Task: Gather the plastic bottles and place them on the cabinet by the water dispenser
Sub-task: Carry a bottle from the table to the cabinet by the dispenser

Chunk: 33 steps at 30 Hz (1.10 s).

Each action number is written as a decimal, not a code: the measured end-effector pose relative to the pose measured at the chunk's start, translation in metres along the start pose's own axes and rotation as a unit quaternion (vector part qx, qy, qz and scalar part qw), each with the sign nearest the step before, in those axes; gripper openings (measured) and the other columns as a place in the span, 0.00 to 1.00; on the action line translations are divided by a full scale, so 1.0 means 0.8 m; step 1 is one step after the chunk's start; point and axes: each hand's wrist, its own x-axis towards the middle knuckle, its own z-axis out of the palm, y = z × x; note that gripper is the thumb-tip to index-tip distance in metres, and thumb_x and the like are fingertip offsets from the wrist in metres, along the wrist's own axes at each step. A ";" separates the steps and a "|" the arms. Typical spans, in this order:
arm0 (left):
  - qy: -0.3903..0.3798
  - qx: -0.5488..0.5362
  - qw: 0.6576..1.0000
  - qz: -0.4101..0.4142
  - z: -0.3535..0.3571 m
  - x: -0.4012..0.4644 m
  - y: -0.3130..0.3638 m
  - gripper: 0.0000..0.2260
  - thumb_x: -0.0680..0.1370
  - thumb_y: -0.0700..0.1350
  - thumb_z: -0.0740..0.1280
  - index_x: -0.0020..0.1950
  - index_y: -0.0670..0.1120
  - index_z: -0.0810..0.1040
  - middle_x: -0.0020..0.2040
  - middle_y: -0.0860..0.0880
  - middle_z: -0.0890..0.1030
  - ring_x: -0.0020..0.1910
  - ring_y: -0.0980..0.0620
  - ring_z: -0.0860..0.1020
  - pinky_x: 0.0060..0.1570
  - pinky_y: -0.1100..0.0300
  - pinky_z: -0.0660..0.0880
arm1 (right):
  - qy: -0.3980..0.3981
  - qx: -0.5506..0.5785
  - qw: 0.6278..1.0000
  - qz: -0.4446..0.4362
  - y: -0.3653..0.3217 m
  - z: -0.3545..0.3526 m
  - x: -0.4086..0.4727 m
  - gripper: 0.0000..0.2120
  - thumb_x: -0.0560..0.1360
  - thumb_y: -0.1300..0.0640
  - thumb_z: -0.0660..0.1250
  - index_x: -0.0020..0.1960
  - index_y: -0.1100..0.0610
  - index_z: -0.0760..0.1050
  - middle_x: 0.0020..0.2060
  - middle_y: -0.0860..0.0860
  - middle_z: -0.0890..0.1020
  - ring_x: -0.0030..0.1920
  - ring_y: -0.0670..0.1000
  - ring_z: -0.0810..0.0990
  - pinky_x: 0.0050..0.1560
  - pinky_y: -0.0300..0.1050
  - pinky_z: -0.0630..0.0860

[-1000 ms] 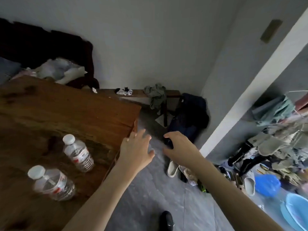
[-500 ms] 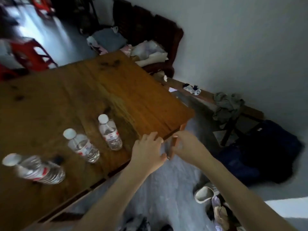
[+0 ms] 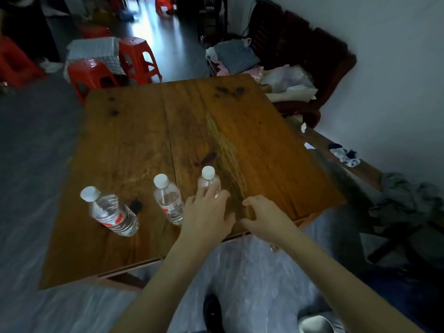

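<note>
Three clear plastic bottles with white caps stand in a row near the front edge of a wooden table (image 3: 144,131). The left bottle (image 3: 110,212) and the middle bottle (image 3: 168,200) stand free. My left hand (image 3: 207,216) covers the lower part of the right bottle (image 3: 208,177), with fingers reaching up its side; I cannot tell if it grips it. My right hand (image 3: 265,218) hovers just to the right over the table's front edge, fingers loosely curled and holding nothing. No cabinet or water dispenser is in view.
Red plastic stools (image 3: 137,56) stand beyond the table's far left corner. A dark wooden chair (image 3: 312,58) piled with cloth and bags sits at the far right by the wall. A low bench (image 3: 355,162) with clothes runs along the right wall.
The view has swung left across the table and all three bottles now show. Both hands moved forward over the table edge, and the left hand has reached the right bottle.
</note>
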 end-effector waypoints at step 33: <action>0.114 -0.403 0.904 -0.085 0.049 0.077 -0.052 0.34 0.68 0.49 0.81 0.68 0.54 0.67 0.57 0.59 0.79 0.55 0.63 0.80 0.52 0.65 0.80 | -0.116 0.262 0.955 0.075 0.026 0.059 0.071 0.18 0.78 0.53 0.68 0.67 0.53 0.74 0.60 0.48 0.78 0.56 0.47 0.77 0.51 0.39 0.74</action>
